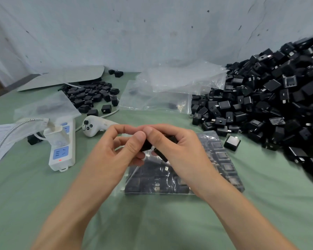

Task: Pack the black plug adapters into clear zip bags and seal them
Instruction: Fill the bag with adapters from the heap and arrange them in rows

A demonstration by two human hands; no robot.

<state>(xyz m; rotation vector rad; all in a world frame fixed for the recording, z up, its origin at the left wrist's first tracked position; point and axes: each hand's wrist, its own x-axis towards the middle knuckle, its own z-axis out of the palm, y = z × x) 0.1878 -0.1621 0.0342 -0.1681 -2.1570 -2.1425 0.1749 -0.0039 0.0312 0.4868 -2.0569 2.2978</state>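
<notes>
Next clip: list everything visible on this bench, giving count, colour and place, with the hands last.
large adapter pile: one, black, right side against the wall
small adapter pile: one, black, back left
stray adapter: one, black with a pale face, just right of the filled bag
filled zip bag: one, clear, packed with black adapters, centre, under the hands
empty zip bags: loose heap, count unclear, clear, back centre
power strip: one, white with blue sockets, left
controller: one, white, behind the left hand
table cloth: one, green, covering the bench
held adapter: one, black, between both hands
left hand: pinches the held adapter
right hand: grips the held adapter
</notes>
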